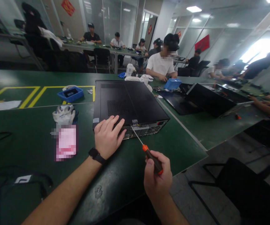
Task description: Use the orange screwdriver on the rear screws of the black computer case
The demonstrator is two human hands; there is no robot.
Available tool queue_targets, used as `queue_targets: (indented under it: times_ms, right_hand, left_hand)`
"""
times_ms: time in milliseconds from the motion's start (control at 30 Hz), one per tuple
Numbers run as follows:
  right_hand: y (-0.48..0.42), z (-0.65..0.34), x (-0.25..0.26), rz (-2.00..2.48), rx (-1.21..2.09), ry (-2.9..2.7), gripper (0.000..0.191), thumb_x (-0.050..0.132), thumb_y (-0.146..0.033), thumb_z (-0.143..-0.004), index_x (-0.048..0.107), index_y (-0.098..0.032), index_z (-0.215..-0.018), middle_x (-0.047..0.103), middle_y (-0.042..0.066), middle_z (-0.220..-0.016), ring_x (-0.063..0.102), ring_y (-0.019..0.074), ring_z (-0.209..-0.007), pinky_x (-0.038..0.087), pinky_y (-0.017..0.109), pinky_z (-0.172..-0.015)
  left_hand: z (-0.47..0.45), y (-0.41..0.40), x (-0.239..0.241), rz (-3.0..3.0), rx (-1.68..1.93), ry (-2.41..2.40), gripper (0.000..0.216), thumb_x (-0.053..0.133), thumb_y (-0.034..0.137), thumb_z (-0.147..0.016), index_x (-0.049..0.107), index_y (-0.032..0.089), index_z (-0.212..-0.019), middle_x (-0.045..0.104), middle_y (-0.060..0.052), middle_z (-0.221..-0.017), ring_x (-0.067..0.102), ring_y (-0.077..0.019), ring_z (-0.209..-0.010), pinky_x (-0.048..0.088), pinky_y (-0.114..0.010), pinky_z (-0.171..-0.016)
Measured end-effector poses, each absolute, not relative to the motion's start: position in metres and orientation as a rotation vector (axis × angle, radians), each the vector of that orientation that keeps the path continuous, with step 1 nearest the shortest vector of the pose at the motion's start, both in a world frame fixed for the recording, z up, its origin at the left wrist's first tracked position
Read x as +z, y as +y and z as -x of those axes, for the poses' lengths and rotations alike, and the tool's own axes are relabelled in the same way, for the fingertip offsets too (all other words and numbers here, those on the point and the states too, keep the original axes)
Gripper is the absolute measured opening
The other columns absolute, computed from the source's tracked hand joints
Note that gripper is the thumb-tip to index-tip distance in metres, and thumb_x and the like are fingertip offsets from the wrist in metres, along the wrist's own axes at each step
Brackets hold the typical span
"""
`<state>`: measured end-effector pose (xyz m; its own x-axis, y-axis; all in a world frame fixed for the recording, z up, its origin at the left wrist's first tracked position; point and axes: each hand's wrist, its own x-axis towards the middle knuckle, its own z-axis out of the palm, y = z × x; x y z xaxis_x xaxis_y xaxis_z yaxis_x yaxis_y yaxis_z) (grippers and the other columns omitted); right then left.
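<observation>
Resting open-palmed on computer case [130,100], left hand [108,136]; right hand [157,178] fisted around angled screwdriver [145,148].

Green tables [31,143] stretch out ahead of me, yellow tape lines [29,97] at left. Glass partitions [111,15] across the top, red hangings [202,42] on them. Ceiling panels [194,9] glow upper right; a window [259,48] blazes. Black chair [245,184] on grey floor [221,150], lower right.

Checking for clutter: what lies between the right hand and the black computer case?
In the head view, only the screwdriver held by the right hand; its shaft crosses bare green table to the computer case.
</observation>
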<state>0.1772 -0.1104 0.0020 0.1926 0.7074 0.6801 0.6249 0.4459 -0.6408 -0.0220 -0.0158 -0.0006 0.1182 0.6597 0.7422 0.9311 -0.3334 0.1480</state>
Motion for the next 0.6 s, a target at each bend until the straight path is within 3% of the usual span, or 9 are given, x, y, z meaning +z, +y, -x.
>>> queue_targets:
  times_ms: [600]
  right_hand:
    - [-0.1114, -0.1832, -0.0067, 1.232, 0.075, -1.493, 0.024, 0.061, -0.023, -0.096, 0.064, -0.022, -0.119, 0.073, 0.005, -0.097, 0.072, 0.0158, -0.075, 0.062, 0.03, -0.069]
  left_hand:
    - [0.0228, -0.0143, -0.0011, 2.015, -1.054, -1.489, 0.041, 0.071, 0.033, -0.094, 0.067, 0.025, -0.135, 0.07, -0.011, -0.141, 0.066, -0.0311, -0.131, 0.039, -0.049, -0.11]
